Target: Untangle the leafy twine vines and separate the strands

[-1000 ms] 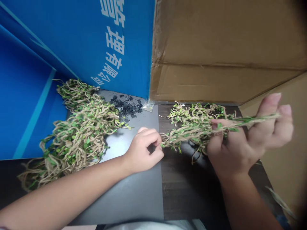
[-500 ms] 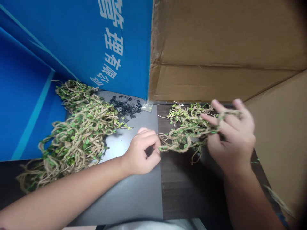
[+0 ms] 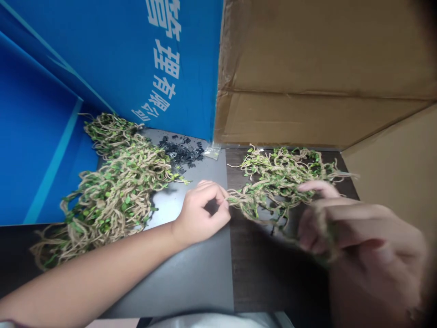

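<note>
My left hand [image 3: 201,212] pinches the end of a leafy twine garland [image 3: 244,200] between thumb and forefinger. The garland, beige twine with small green leaves, runs right from that pinch towards my right hand [image 3: 372,241]. My right hand is smeared by motion, with its fingers bent and a stretch of the twine across them. Behind this strand lies a tangle of the same leafy twine [image 3: 276,166] on the dark wood-look surface. A larger heap of leafy twine [image 3: 119,182] lies to the left, beyond my left forearm.
Small black flakes [image 3: 182,150] lie scattered on the grey surface [image 3: 191,282], beside a little clear plastic bag [image 3: 211,151]. A blue panel with white characters [image 3: 191,105] and a big cardboard box [image 3: 290,118] stand at the back. A tan panel [image 3: 399,164] bounds the right side.
My right hand has swung down and right, towards me, drawing the twine along; its fingers were spread before and are now bent. My left hand keeps its pinch almost in place.
</note>
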`<move>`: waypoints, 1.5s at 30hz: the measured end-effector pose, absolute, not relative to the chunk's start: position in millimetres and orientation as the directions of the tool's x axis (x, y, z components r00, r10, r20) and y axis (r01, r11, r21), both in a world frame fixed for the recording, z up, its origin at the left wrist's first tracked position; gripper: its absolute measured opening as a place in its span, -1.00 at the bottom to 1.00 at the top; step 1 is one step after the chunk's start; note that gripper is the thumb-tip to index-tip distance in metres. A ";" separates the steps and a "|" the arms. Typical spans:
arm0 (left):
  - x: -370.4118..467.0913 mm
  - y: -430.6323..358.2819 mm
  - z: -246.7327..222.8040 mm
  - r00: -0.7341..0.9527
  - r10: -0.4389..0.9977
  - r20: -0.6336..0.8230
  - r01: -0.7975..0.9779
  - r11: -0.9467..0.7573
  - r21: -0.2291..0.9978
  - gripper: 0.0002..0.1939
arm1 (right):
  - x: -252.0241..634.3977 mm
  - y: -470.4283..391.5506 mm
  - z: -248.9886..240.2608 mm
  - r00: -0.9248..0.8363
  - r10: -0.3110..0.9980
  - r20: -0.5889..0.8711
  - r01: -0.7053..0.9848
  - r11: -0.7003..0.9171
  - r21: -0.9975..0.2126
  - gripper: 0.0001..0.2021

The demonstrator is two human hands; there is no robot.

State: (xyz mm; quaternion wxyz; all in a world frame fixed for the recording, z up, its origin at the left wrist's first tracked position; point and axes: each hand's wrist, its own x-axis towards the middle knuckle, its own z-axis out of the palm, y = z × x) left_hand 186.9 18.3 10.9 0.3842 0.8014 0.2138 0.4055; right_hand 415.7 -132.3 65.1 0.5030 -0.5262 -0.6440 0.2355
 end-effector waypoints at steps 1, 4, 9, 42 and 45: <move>187.2 18.2 10.9 0.567 0.657 0.496 0.029 -0.618 0.786 -0.80 | 415.1 -130.0 72.3 -0.159 0.920 0.358 0.371 0.392 -0.842 -0.66; 186.8 17.3 8.7 0.544 0.671 0.504 0.043 -0.622 0.782 -0.76 | 408.0 -120.4 89.0 -0.487 0.848 0.209 0.332 0.401 -0.854 -0.78; 185.4 16.0 1.5 0.503 0.751 0.427 0.084 -0.534 0.841 -0.87 | 400.2 -117.1 87.3 -0.462 0.854 0.240 0.375 0.433 -0.819 -0.67; 182.7 22.9 12.6 0.528 0.721 0.448 0.181 -0.611 0.770 -0.77 | 398.3 -101.6 38.1 0.140 0.887 0.440 0.584 0.285 -0.760 -0.76; 185.3 19.1 12.6 0.665 0.582 0.468 0.077 -0.677 0.732 -0.65 | 399.1 -102.5 39.4 0.250 0.802 0.543 0.577 0.327 -0.748 -0.70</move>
